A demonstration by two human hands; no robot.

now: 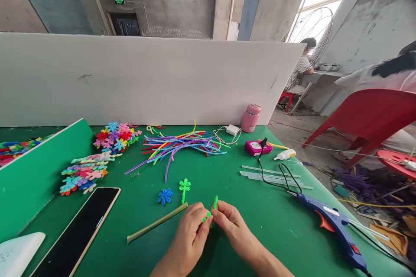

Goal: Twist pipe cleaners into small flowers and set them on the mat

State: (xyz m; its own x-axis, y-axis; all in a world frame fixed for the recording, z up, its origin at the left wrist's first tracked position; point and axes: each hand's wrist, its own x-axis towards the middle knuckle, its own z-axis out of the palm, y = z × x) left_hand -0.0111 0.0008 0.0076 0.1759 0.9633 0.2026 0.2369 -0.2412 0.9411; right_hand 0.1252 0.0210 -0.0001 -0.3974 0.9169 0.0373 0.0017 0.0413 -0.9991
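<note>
Both my hands meet near the front middle of the green table, pinching a bright green pipe cleaner between them. The fingers of my left hand are closed on its lower, bent part. My right hand grips it from the right, and a short end sticks up between thumb and finger. Part of the piece is hidden by my fingers. Just beyond lie a green pipe-cleaner stem with looped leaves and a blue pipe-cleaner flower. A thin olive-green stick lies left of my left hand.
Loose coloured pipe cleaners lie farther back, with finished flowers to their left. A phone lies front left. At right are a blue glue gun with its cord, glue sticks, a white bottle and a pink flask.
</note>
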